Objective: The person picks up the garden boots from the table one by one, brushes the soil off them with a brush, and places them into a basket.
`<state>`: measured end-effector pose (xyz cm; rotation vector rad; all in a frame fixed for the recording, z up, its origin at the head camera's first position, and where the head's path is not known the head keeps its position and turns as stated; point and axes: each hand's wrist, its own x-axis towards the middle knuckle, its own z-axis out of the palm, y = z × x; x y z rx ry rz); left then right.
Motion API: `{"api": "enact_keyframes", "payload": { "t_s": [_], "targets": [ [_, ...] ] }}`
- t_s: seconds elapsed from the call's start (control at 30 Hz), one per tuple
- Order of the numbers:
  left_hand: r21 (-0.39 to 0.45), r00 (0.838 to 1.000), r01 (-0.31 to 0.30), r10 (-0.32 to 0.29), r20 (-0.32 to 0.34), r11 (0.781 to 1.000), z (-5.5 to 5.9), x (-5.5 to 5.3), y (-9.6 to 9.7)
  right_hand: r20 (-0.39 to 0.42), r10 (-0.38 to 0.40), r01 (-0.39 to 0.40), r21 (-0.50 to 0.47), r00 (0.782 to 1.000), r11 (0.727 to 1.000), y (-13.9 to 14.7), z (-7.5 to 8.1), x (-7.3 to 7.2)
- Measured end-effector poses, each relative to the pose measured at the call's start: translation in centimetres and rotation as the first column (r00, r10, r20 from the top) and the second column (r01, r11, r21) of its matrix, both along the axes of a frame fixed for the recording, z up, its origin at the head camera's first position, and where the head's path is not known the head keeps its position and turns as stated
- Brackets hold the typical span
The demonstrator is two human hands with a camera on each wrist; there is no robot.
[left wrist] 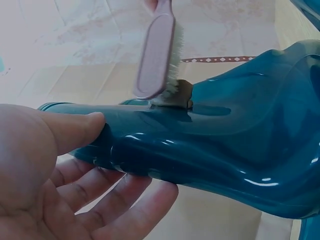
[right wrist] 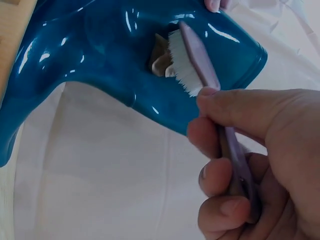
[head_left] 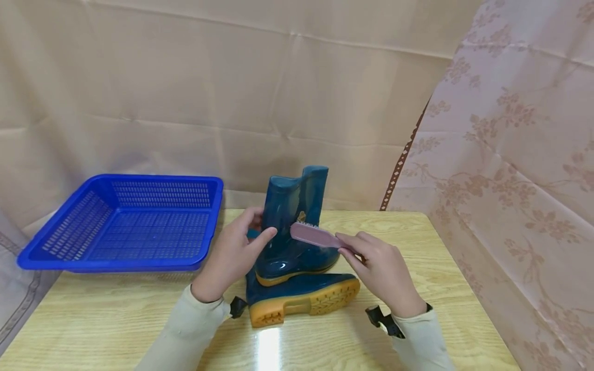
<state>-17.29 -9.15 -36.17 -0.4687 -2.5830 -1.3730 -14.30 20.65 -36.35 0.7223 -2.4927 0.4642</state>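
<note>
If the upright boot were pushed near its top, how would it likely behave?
The upright boot might tip, being tall for its footprint, though the left hand holds it. Its glossy surface suggests it could feel slippery, especially if wet. It is probably flexible but firm, since its walls keep their shape without obvious sagging.

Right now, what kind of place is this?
Probably a small curtained-off spot indoors, though I can't tell which room: there's a wood-grain table, a beige cloth hanging behind it, and a flowery cloth on its right.
</note>
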Motion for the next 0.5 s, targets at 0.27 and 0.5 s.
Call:
{"api": "enact_keyframes", "payload": {
  "t_s": [0.27,0.5],
  "targets": [
    [-0.022,1.0,-0.006,0.006,-0.019,1.0,-0.17,-0.06,-0.06,0.052,-0.052,0.053,-0.01,0.997,0.999,0.2,-0.19,-0.1],
    [-0.03,1.0,0.008,-0.008,-0.028,1.0,-0.02,0.09,-0.06,-0.03,0.037,-0.038,-0.026,0.999,0.999,0.17,0.1,0.04]
  ]
}}
